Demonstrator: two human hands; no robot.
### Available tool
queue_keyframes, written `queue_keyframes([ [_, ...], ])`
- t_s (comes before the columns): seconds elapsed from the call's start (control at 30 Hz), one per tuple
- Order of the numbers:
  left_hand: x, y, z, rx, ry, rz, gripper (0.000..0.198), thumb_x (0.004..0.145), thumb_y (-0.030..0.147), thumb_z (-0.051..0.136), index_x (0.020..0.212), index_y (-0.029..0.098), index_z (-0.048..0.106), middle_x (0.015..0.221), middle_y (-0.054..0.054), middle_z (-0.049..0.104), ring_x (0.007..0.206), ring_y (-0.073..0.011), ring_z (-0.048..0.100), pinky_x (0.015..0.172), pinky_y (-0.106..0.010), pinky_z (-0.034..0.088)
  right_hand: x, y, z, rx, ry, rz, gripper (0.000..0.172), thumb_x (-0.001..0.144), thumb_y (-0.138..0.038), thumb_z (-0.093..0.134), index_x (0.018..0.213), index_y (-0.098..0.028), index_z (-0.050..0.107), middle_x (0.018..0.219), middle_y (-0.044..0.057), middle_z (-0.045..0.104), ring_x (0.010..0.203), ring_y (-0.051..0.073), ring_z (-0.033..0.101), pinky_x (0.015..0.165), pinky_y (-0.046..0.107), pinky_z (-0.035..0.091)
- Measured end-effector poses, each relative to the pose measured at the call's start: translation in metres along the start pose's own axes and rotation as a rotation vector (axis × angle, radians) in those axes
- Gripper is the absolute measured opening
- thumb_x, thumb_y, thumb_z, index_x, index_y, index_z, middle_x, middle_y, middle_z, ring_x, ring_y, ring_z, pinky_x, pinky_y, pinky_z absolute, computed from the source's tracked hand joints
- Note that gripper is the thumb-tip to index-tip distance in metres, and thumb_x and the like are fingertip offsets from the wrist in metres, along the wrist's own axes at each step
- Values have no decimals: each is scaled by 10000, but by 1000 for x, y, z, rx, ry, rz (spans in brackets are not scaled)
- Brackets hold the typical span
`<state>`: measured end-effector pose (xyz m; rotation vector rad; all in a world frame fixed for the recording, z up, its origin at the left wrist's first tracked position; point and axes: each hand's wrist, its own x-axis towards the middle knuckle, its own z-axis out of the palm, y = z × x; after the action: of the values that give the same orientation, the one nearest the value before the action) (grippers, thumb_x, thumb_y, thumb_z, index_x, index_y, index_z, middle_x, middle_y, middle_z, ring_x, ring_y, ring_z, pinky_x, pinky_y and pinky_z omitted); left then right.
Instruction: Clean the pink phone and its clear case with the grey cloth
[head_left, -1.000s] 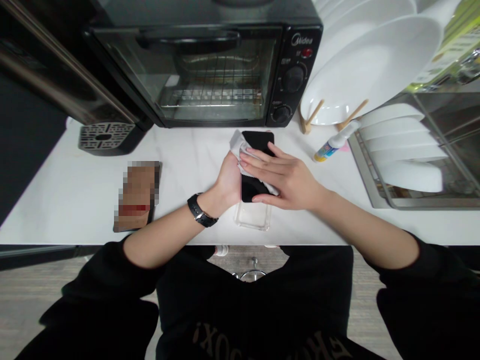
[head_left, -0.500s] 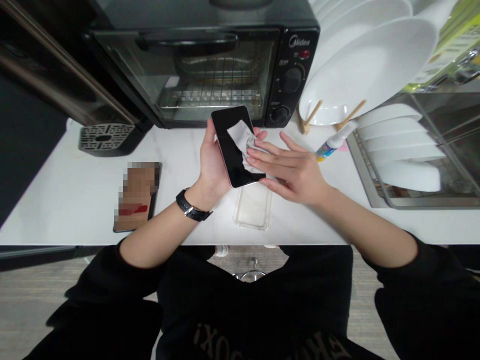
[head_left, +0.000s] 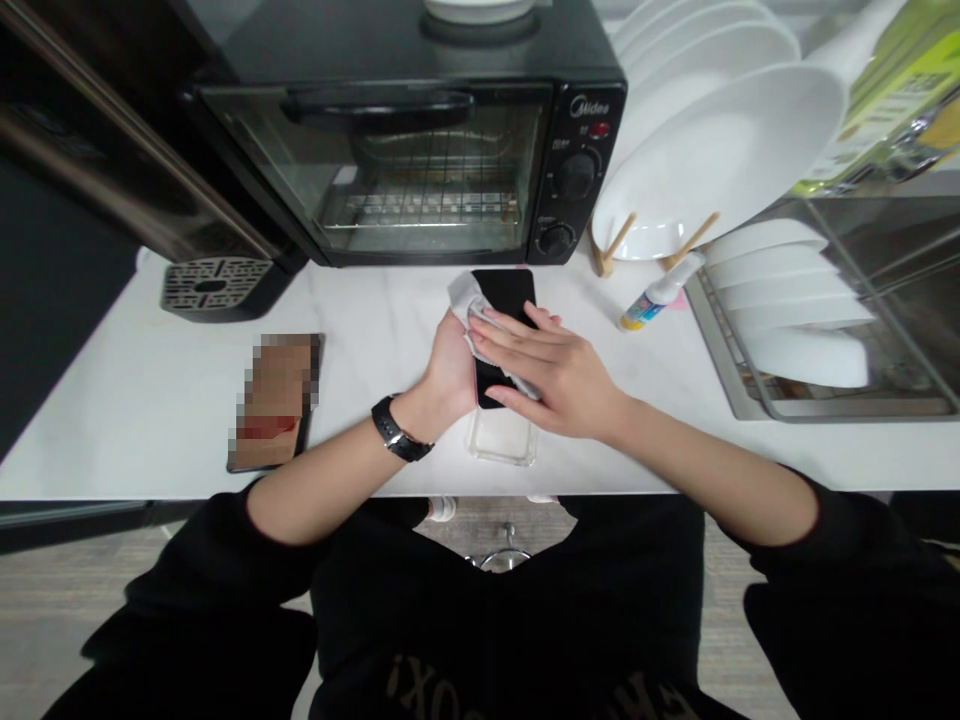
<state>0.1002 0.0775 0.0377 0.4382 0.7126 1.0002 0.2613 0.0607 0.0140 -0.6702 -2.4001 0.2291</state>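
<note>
A black phone point(head_left: 514, 292) is held up over the counter by my left hand point(head_left: 452, 370), which grips it from the left side and below. On its screen lies a grey cloth point(head_left: 466, 295) with a zigzag edge. My right hand point(head_left: 566, 385) presses this cloth against the phone with its fingers laid across it. Below the phone, a clear phone case point(head_left: 504, 447) rests on the white counter. To the right stands or leans a small spray bottle point(head_left: 651, 304) with a blue and yellow label.
Another phone point(head_left: 276, 400) lies at the left, its screen pixelated. Behind are a black toaster oven point(head_left: 420, 250) and a black drip tray point(head_left: 214, 285). White plates point(head_left: 720, 150) stand in a wooden rack, beside a metal-framed rack of bowls point(head_left: 806, 355) at the right.
The phone has turned more upright and come slightly toward me with both hands. The cloth has shifted to the phone's left edge, under my right fingers. The view has tilted a little.
</note>
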Motion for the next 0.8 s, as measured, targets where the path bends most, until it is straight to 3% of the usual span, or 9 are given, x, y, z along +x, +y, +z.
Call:
queue_keyframes([
  [0.1, -2, 14, 1, -73, 78, 20, 703, 1121, 604, 299, 1561, 157, 617, 981, -112, 847, 1318, -313, 745, 1093, -445, 599, -3, -7, 3, -35, 37, -96, 473, 1123, -260, 522, 1591, -218, 576, 1623, 67, 628, 1584, 196, 541, 1380, 510, 412],
  [0.23, -5, 24, 3, -79, 31, 82, 745, 1124, 685, 290, 1586, 190, 600, 1021, -92, 848, 1202, -295, 791, 953, -408, 643, -32, 1, -11, -90, 22, -129, 494, 1112, -144, 511, 1580, -280, 589, 1572, 4, 676, 1536, 152, 588, 1329, 428, 500],
  [0.37, -5, 27, 3, -100, -36, 62, 751, 1133, 667, 238, 1541, 183, 642, 1015, -105, 847, 1115, -301, 813, 842, -400, 659, -87, -1, -35, -206, 218, 270, 487, 1084, -141, 500, 1507, -301, 681, 1432, 43, 782, 1286, 232, 795, 1111, 450, 690],
  [0.47, -7, 28, 5, -129, -74, 24, 769, 1127, 682, 238, 1512, 166, 658, 966, -104, 842, 1008, -302, 825, 729, -385, 654, -125, -20, -43, -232, 242, 514, 384, 1077, -238, 540, 1362, -299, 791, 1301, 64, 849, 1147, 288, 852, 961, 460, 745],
  [0.57, -9, 25, 7, -109, -140, -25, 781, 1111, 713, 261, 1522, 179, 656, 945, -104, 839, 920, -299, 822, 694, -384, 649, -142, -38, -41, -203, 170, 623, 373, 1089, -309, 546, 1383, -291, 775, 1322, 83, 840, 1185, 304, 832, 1019, 497, 721],
  [0.67, -8, 20, 6, -65, -225, -52, 794, 1098, 740, 263, 1576, 216, 620, 1047, -121, 852, 857, -282, 816, 684, -374, 642, -141, -49, -34, -256, 108, 617, 413, 1069, -371, 602, 1458, -299, 723, 1481, 107, 752, 1356, 345, 728, 1161, 602, 634],
  [0.73, -6, 16, 4, -39, -283, -50, 801, 1095, 750, 255, 1627, 243, 573, 1113, -130, 853, 836, -270, 813, 673, -360, 631, -135, -55, -29, -344, 158, 618, 413, 1033, -425, 666, 1422, -305, 740, 1595, 124, 654, 1500, 404, 600, 1242, 717, 527],
  [0.8, -3, 14, 1, -13, -321, -45, 811, 1093, 756, 252, 1676, 257, 516, 1103, -129, 853, 829, -267, 812, 672, -348, 618, -126, -64, -22, -399, 307, 635, 375, 1024, -445, 674, 1356, -299, 765, 1627, 140, 605, 1597, 444, 482, 1283, 808, 415],
])
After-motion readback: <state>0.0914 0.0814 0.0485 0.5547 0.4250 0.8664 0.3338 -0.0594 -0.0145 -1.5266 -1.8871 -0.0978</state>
